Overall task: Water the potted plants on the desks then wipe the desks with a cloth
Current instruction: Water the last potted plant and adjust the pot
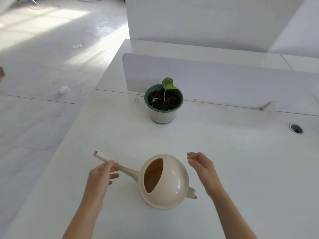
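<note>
Pinching watering can [165, 181] spout with left hand [99, 176] | right hand [202, 167] relaxed, empty, just beside can | can upright on desk [233, 152], potted plant [163, 102] well behind | advice: grip rear handle [192, 194], lift level, tip slowly over plant

White desk [233, 161] covers the frame from 3 to 8 o'clock. A low white divider panel [224, 80] stands along its far edge, from 12 to 3 o'clock, with more desk surface beyond it. Tall white wall [207, 19] at 12 to 1 o'clock. Round cable hole [296, 128] in the desk at 3 o'clock. Pale glossy floor [34, 118] from 8 to 11 o'clock, seams visible. Bright sunlight patch [51, 16] at 11 o'clock. Small clear cup [64, 89] on the floor at 10 o'clock.
</note>
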The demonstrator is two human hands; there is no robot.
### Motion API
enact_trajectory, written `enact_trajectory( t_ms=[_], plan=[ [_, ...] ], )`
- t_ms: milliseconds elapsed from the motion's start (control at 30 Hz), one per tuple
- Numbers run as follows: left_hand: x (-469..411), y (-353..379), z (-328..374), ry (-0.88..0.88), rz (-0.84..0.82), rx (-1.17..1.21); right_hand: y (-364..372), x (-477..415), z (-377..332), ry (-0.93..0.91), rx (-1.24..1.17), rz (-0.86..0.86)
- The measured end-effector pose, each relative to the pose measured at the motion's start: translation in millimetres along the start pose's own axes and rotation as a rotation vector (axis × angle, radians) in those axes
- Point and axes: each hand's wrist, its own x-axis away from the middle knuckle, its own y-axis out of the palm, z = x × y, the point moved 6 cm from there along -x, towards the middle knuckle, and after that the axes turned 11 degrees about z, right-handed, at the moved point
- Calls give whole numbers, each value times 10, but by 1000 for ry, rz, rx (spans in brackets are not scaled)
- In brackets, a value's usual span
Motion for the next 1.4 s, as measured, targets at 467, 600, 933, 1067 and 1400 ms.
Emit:
enact_trajectory(
  t_ms=[467, 600, 933, 1067, 1400],
  plan=[
    [-945, 1599, 1003, 213, -149, 211, 450, -1256, -695, -122, -44, 144],
    [-1297, 1900, 966, 146, -180, 242, 616, -1465, -737, -111, -130, 120],
    [-1435, 2114, 829, 84, -170, 295, 748, -1792, -699, -178, -153, 154],
    [-1251, 2109, 795, 147, -146, 259, 642, -2008, -846, -144, -122, 117],
    [-1367, 2122, 966, 148, -200, 271, 715, -1663, -608, -62, -227, 208]
  ],
)
